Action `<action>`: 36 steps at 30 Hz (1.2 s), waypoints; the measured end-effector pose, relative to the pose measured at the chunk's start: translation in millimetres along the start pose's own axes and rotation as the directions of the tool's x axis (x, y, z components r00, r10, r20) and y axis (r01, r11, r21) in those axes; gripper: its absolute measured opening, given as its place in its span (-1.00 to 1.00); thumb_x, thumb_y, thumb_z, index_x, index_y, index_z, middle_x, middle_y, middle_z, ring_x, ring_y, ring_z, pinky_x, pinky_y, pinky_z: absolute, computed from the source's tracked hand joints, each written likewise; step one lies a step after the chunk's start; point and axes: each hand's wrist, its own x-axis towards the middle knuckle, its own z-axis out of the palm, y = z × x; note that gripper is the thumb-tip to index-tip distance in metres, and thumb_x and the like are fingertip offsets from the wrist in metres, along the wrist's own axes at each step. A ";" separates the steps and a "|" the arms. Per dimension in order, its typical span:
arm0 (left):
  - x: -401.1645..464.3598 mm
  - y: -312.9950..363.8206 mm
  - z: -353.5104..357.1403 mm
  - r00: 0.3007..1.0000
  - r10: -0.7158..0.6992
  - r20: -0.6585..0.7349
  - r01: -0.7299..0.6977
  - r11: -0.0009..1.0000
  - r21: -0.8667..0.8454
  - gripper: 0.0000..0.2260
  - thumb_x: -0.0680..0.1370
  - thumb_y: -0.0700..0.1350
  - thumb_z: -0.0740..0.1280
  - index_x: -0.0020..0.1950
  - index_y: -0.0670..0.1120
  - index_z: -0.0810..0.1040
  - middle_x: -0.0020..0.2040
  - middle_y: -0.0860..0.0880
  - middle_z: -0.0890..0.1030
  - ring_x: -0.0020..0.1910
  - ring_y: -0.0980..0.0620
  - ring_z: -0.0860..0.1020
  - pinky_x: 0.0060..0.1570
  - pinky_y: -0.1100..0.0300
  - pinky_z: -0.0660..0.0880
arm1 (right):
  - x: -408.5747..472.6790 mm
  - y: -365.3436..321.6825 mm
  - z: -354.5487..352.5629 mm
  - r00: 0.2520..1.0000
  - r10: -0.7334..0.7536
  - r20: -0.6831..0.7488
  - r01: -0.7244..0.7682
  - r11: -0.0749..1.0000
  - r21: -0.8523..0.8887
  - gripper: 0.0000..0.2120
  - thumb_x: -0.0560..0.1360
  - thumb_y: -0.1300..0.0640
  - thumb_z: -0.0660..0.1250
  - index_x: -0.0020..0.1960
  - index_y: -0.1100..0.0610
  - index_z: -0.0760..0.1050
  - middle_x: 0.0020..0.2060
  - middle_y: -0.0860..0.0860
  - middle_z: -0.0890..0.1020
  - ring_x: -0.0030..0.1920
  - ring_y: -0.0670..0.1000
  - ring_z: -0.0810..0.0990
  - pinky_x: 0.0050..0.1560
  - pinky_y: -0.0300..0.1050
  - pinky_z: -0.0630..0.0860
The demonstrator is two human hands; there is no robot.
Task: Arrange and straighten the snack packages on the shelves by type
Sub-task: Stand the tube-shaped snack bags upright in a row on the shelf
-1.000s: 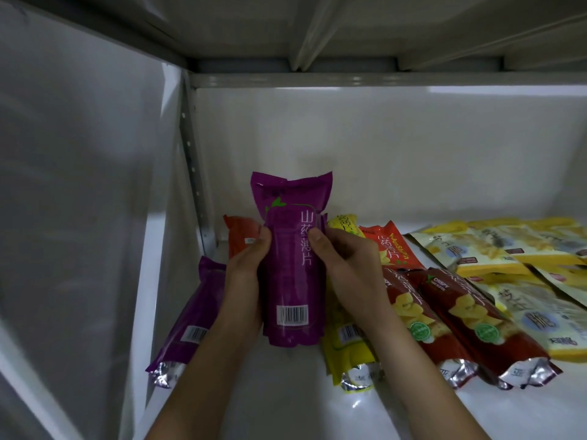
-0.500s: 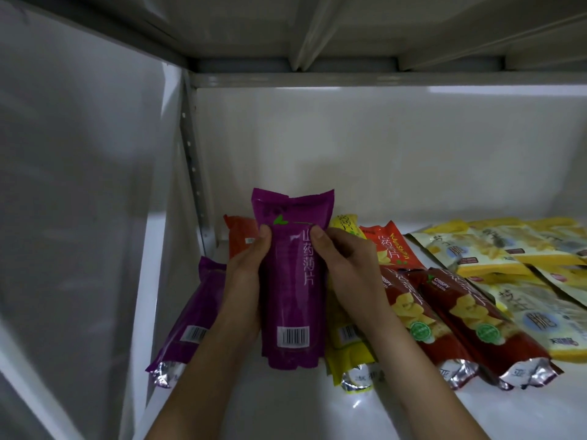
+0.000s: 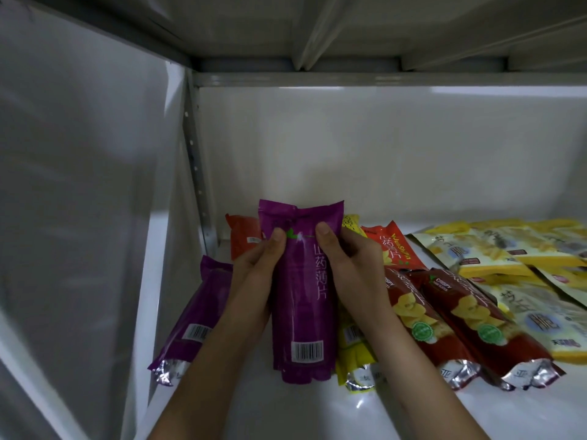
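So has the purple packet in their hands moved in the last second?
Yes. The purple packet has sunk slightly toward the shelf: its bottom edge now sits lower against the yellow packet beside it.

I see my left hand and my right hand gripping a purple snack package from both sides, thumbs on its front near the top. Left of my left hand lies a second purple package. Beyond it is an orange package. Under my right hand is a yellow package, and right of it lie two dark red packages.
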 end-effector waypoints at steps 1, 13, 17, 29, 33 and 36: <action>-0.3 -0.9 -0.1 1.000 -0.006 0.017 0.006 1.000 -0.001 -0.72 0.45 0.17 0.40 0.03 0.08 0.78 0.15 -0.12 0.74 0.13 -0.14 0.72 0.17 -0.06 0.63 | -0.2 -1.7 0.4 1.000 0.010 -0.019 -0.010 1.000 0.030 -0.49 0.58 -0.15 0.36 -0.24 0.31 0.51 -0.38 0.17 0.60 -0.38 0.13 0.55 -0.35 -0.02 0.46; 1.0 -2.8 -1.9 0.975 0.155 -0.162 -0.137 0.984 0.118 -0.64 0.42 0.04 0.50 0.20 0.02 0.70 0.01 0.01 0.77 -0.02 0.01 0.75 -0.08 0.16 0.68 | 5.9 1.1 -6.7 0.973 0.084 -0.214 -0.056 0.989 0.134 -0.81 0.63 0.05 0.42 0.13 0.16 0.64 -0.17 -0.02 0.68 -0.09 -0.11 0.67 0.02 -0.10 0.63; 2.4 -6.0 -4.4 0.939 0.272 -0.208 -0.222 0.946 0.235 -0.61 0.41 0.10 0.51 0.23 0.09 0.67 0.04 0.01 0.76 0.01 0.01 0.74 -0.02 0.10 0.69 | 2.5 3.4 -5.1 0.998 -0.035 -0.043 0.033 0.998 -0.046 -0.84 0.60 0.31 0.42 0.09 0.10 0.67 -0.07 -0.04 0.75 -0.07 -0.11 0.71 -0.03 -0.26 0.61; 0.8 -6.2 -0.1 0.963 0.268 -0.031 -0.264 0.960 0.094 -0.69 0.58 -0.23 0.39 0.34 -0.11 0.61 0.12 -0.09 0.72 -0.07 0.07 0.73 -0.25 0.26 0.64 | 5.3 -1.0 -2.7 0.978 0.201 -0.046 -0.177 0.933 0.315 -0.80 0.64 0.20 0.35 0.21 0.27 0.63 -0.07 -0.01 0.75 -0.04 -0.02 0.71 -0.03 -0.12 0.63; -3.9 -1.3 5.0 0.999 0.010 0.037 -0.011 1.000 0.021 -0.54 0.44 0.07 0.40 0.31 -0.04 0.61 0.00 -0.06 0.77 -0.32 -0.03 0.72 -0.32 0.15 0.67 | 2.4 -5.8 0.3 0.951 0.309 0.017 -0.274 0.814 0.512 -0.71 0.65 0.05 0.27 0.17 0.25 0.61 0.08 0.23 0.71 0.10 0.27 0.68 0.23 0.23 0.60; -2.9 -3.1 5.8 0.994 -0.049 0.094 0.054 0.997 -0.053 -0.65 0.45 0.04 0.47 0.19 -0.04 0.68 0.01 -0.13 0.77 -0.24 -0.11 0.75 -0.25 0.06 0.71 | 1.8 -8.7 0.9 0.938 0.346 0.035 -0.314 0.801 0.509 -0.62 0.64 -0.04 0.25 0.24 0.22 0.61 0.15 0.27 0.70 0.18 0.32 0.68 0.26 0.24 0.62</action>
